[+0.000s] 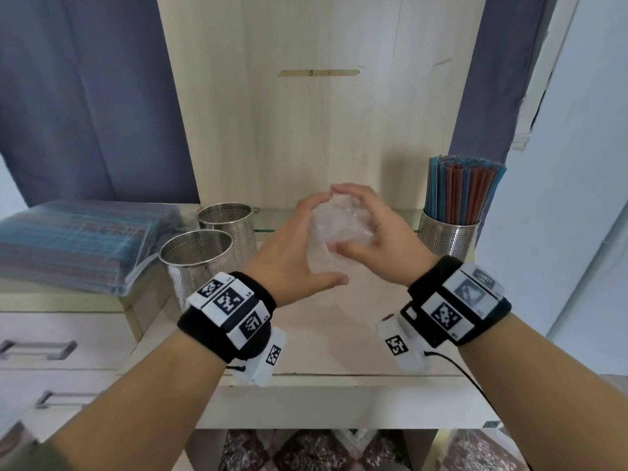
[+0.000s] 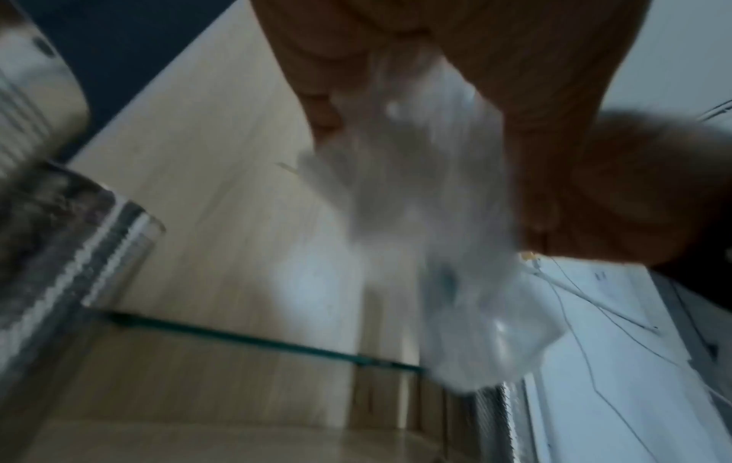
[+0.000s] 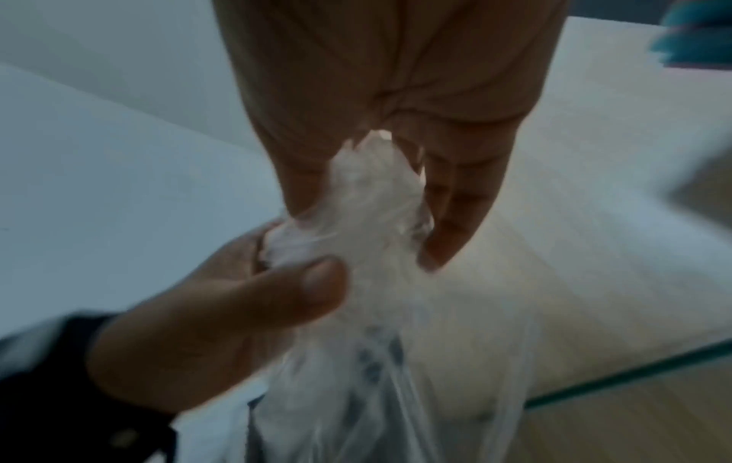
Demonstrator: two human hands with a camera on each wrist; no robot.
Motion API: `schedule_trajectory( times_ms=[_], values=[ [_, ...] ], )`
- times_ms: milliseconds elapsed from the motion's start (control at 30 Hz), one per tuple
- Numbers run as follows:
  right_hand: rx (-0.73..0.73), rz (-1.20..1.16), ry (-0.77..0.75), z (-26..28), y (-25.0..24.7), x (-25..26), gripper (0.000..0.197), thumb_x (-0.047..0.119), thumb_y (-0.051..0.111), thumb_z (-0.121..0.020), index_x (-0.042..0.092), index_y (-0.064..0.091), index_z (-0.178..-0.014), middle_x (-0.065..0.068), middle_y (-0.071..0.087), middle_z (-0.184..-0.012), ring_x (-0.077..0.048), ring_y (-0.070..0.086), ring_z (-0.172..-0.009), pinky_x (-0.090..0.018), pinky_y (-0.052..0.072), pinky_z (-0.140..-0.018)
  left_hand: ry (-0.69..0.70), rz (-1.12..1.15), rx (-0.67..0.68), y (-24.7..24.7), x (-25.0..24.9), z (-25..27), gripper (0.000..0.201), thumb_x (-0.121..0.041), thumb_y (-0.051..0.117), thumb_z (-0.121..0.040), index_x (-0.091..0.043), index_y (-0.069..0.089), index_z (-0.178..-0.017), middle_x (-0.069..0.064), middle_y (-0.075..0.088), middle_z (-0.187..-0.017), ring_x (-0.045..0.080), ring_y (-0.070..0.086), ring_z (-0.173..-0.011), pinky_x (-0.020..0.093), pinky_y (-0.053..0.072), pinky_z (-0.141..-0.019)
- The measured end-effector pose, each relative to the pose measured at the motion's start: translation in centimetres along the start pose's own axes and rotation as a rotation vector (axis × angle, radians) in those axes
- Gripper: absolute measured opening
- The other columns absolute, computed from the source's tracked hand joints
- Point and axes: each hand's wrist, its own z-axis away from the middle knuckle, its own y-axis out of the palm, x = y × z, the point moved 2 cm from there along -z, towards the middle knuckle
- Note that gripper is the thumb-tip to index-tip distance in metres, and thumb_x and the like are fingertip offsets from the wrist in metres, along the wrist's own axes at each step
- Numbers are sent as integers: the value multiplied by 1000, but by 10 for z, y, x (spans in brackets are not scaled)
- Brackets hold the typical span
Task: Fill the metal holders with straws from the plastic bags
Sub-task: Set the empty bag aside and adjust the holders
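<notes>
Both hands (image 1: 295, 246) crumple an empty plastic bag (image 1: 336, 229) together.

Straws (image 1: 457, 192) in the perforated silver holder (image 1: 448, 234) are showing blue and red; the curtain (image 1: 85, 96) is showing plain slate blue; the crumpled bag (image 1: 334, 232) is appearing clear.

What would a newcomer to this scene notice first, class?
Both hands, left hand and right hand, crumple an empty clear plastic bag at centre. At the right a perforated metal holder stands packed with blue and red straws. At the left, two empty holders stand beside stacked bags of straws.
</notes>
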Motion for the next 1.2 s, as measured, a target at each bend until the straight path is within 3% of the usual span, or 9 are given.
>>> schedule_trajectory(
  times_ms=[167,300,467,700,833,900,967,1100,1200],
  values=[
    [98,407,275,-4,17,-42,92,18,79,-78,27,17,-146,-6,54,-125,-26,59,-108,-32,43,-92,-296,-512,-124,-46,19,18,82,-61,70,-69,-31,37,-138,-1,41,-134,24,37,-127,47,36,-103],
    [180,982,156,-12,26,-63,90,44,74,-79,32,19,-149,4,56,-133,-27,40,-123,-40,29,-98,-609,-675,-66,-68,44,37,71,-63,64,-76,-27,42,-134,7,35,-140,33,31,-128,53,31,-103],
    [365,1311,13,-17,33,-83,75,47,63,-88,27,23,-148,0,56,-128,-27,46,-113,-37,40,-91,-653,-609,-162,-77,69,54,76,-62,67,-73,-20,45,-132,12,36,-139,35,34,-128,49,33,-106],
    [408,880,290,-8,43,-121,46,19,59,-95,22,40,-136,-9,42,-130,-24,53,-83,-31,41,-66,-617,-452,-158,-67,78,55,101,-74,70,-56,-17,44,-136,6,49,-133,22,44,-125,40,39,-106],
    [515,697,489,-12,52,-143,59,0,45,-95,28,33,-146,-8,24,-157,-30,49,-124,-35,45,-91,-571,-343,-71,-46,72,42,120,-77,70,-47,-17,35,-144,2,47,-139,18,44,-128,36,38,-108],
    [687,791,583,-13,59,-151,67,10,46,-97,35,17,-153,-3,-3,-164,-29,18,-148,-47,23,-116,-566,-321,-23,-38,67,34,125,-72,76,-49,-14,28,-149,3,41,-145,18,39,-133,33,32,-111],
    [738,928,597,-17,63,-155,67,26,43,-100,42,5,-153,2,-12,-163,-28,-4,-151,-55,0,-118,-560,-310,5,-32,65,28,124,-68,79,-51,-13,27,-149,4,39,-146,18,38,-134,30,30,-110],
    [688,930,611,-24,62,-151,60,34,37,-102,46,4,-152,5,-4,-164,-32,-3,-150,-58,-3,-117,-551,-301,23,-28,66,22,121,-66,80,-52,-15,28,-148,3,39,-145,18,38,-133,31,31,-110],
    [535,899,504,-25,55,-126,55,37,43,-98,43,22,-149,2,23,-160,-30,25,-145,-55,20,-116,-541,-293,16,-27,68,22,121,-65,81,-51,-16,28,-148,2,39,-144,17,39,-132,32,33,-110]
  ],
)
